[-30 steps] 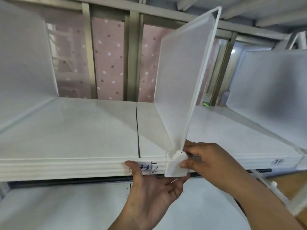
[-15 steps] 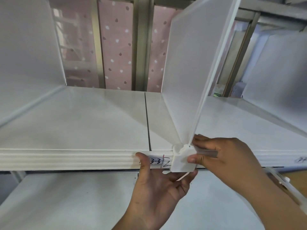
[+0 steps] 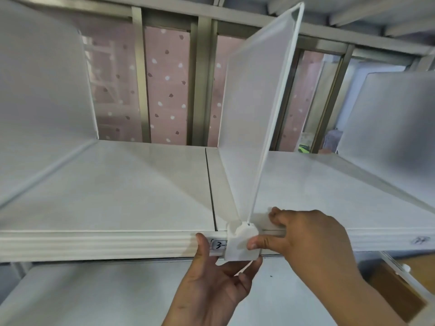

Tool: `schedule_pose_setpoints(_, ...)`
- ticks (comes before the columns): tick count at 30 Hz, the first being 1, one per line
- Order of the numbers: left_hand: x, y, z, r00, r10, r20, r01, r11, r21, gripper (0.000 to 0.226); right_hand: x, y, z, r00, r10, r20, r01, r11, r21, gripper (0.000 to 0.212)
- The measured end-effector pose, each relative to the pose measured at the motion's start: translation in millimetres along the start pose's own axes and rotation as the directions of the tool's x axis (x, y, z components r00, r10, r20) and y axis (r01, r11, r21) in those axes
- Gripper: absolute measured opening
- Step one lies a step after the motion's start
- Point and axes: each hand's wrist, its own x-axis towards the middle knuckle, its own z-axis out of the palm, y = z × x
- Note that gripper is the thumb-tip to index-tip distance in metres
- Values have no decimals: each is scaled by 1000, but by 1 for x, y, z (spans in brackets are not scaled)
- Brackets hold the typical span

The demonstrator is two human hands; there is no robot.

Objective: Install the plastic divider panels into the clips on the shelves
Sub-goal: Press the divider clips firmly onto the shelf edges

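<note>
A white shelf (image 3: 117,196) is seen before a pink dotted backdrop (image 3: 167,90). A frosted divider panel (image 3: 254,109) is stood upright on it, its front bottom corner seated in a white clip (image 3: 240,245) on the shelf's front lip. The clip is pinched by the right hand (image 3: 303,241), thumb on its face, and gripped from below by the left hand (image 3: 219,281), whose thumb is pressed on the lip beside a handwritten label (image 3: 219,245).

Head cam, close, looks fwd and slightly up at shelf (image 3: 106,196).

Both hands, left hand (image 3: 211,281) and right hand (image 3: 308,241), pinch white clip (image 3: 240,245) at shelf (image 3: 117,196) edge; divider panel (image 3: 254,114) upright.
</note>
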Motion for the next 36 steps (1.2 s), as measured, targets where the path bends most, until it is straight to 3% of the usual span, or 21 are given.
schedule_pose_setpoints(4,-4,3,2,1000,-27,-9,27,999,35,107,3,-10,-3,1000,-9,11,10,991,-136,126)
schedule_pose_setpoints(12,-4,-2,0,990,20,-142,-3,993,115,132,-7,-17,2,996,33,-78,-41,994,-104,109)
schedule_pose_setpoints(16,-1,-21,1,984,48,-169,-28,992,120,140,-19,-10,5,980,-24,-197,34,998,44,86)
schedule_pose_setpoints(20,2,-49,12,975,-52,-217,96,976,197,134,-27,25,-2,995,-95,-36,100,870,483,87)
schedule_pose_setpoints(22,9,-65,21,971,-120,-205,161,967,199,133,-30,47,-12,995,-85,-54,101,823,559,90)
schedule_pose_setpoints(28,46,-127,57,929,-326,-175,355,919,169,133,-49,133,-46,985,138,-105,-68,865,497,70)
schedule_pose_setpoints(32,77,-169,92,885,-441,-148,462,872,163,130,-70,195,-59,942,317,-109,-210,812,545,67)
schedule_pose_setpoints(36,107,-215,126,844,-519,-136,535,835,133,115,-84,253,-70,895,438,-87,-347,805,480,71)
